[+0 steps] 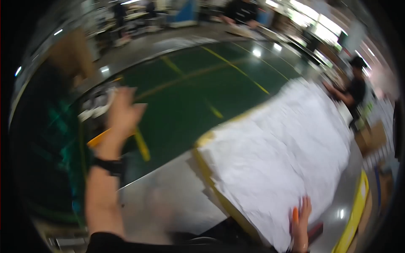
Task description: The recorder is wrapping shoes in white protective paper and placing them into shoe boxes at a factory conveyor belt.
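Green workshop floor with yellow lines spreads beyond a steel table [164, 198]. On it lies a white paper stack [278, 152], long axis running near-left to far-right. The right hand [300, 223] presses flat on its near edge, likely steadying it. The left hand [122, 111] is raised, open, holding nothing.

Two hands of the wearer show: the left hand [122, 114] raised at nine o'clock, the right hand [300, 223] at five o'clock. One wristband [110, 165] sits on the left wrist. One large stack of white sheets [278, 156] lies on the one metal surface [168, 198]. One co-worker [354, 90] stands at two o'clock; another person [241, 10] at twelve.
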Available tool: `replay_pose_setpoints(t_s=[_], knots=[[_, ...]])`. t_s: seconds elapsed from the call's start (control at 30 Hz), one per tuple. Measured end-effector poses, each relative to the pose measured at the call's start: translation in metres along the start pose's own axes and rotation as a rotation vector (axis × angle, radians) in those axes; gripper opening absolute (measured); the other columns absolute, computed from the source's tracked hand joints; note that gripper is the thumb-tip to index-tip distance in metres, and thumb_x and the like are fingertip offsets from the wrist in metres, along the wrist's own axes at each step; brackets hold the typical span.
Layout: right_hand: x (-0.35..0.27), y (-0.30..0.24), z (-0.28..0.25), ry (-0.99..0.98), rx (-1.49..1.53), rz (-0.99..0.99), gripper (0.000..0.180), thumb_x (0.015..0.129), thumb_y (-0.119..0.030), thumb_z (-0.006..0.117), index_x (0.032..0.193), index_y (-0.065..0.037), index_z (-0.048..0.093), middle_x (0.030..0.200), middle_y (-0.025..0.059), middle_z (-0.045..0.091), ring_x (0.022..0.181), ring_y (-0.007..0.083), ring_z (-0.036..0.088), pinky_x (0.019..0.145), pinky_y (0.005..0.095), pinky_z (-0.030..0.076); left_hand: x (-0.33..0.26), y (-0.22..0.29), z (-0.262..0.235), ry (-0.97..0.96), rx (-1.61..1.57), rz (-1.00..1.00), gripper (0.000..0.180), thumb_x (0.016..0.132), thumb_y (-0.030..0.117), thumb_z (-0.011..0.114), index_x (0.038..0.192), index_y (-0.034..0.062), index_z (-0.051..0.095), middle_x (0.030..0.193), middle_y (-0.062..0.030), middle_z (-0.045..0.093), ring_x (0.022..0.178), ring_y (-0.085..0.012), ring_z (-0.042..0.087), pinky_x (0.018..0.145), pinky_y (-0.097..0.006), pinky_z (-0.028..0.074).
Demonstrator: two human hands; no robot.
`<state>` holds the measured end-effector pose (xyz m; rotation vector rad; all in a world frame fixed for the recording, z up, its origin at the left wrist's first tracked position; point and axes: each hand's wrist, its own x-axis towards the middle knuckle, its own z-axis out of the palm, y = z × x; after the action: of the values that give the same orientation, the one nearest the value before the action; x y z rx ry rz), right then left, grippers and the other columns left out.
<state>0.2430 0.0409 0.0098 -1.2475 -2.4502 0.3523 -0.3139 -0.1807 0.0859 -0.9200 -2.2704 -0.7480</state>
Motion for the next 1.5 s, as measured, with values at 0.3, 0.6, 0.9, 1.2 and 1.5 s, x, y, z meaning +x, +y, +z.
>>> replay_pose_setpoints(t_s=[0.3, 0.6, 0.9, 1.2, 1.5], knots=[[-0.006, -0.042, -0.064, -0.211, 0.127, -0.088, 0.037, 0.071, -0.022, 0.075, 0.105, -0.011, 0.063, 0.121, 0.0111, 0.054, 0.121, 0.0331, 0.041, 0.100, 0.0425, 0.032, 0.057, -0.185, 0.003, -0.675, 0.818, -0.357, 0.040, 0.075, 0.024, 0.062, 0.108, 0.0023, 0.055, 0.110, -0.0188, 0.060, 0.106, -0.0375, 0.055, 0.085, -0.048, 0.044], [-0.004, -0.030, -0.035, -0.046, 0.207, -0.275, 0.021, 0.077, -0.021, 0.070, 0.094, -0.011, 0.064, 0.101, 0.0061, 0.062, 0.105, 0.0258, 0.054, 0.093, 0.0397, 0.038, 0.096, -0.343, -0.018, -0.475, -0.257, -0.376, 0.038, 0.081, 0.018, 0.064, 0.112, -0.0033, 0.056, 0.102, -0.0115, 0.063, 0.094, -0.0196, 0.059, 0.082, -0.031, 0.044], [0.012, -0.055, -0.049, -0.018, 0.139, -0.416, 0.015, 0.075, -0.019, 0.069, 0.085, -0.009, 0.063, 0.082, 0.0041, 0.062, 0.079, 0.0215, 0.059, 0.079, 0.0334, 0.046, 0.083, 0.112, 0.001, -0.551, -0.668, 0.165, 0.041, 0.078, 0.010, 0.067, 0.112, -0.0092, 0.054, 0.103, -0.0123, 0.060, 0.095, -0.0152, 0.056, 0.083, -0.027, 0.044], [0.011, -0.062, -0.055, 0.106, 0.123, -0.499, 0.018, 0.078, -0.025, 0.067, 0.079, -0.009, 0.059, 0.078, 0.0022, 0.059, 0.074, 0.0177, 0.059, 0.076, 0.0311, 0.048, 0.016, 0.366, 0.110, -0.609, -0.615, 1.064, 0.021, 0.061, 0.006, 0.071, 0.079, 0.0042, 0.062, 0.068, -0.0099, 0.058, 0.069, -0.0281, 0.057, 0.079, -0.038, 0.039], [0.137, -0.062, -0.113, 0.254, 0.115, -0.660, 0.015, 0.072, -0.019, 0.068, 0.073, -0.010, 0.056, 0.069, 0.0052, 0.052, 0.064, 0.0236, 0.054, 0.059, 0.0336, 0.042, 0.035, 0.356, 0.072, -0.894, -0.872, 0.847, 0.049, 0.074, 0.015, 0.065, 0.118, -0.0019, 0.053, 0.114, -0.0183, 0.055, 0.106, -0.0340, 0.053, 0.097, -0.039, 0.035]])
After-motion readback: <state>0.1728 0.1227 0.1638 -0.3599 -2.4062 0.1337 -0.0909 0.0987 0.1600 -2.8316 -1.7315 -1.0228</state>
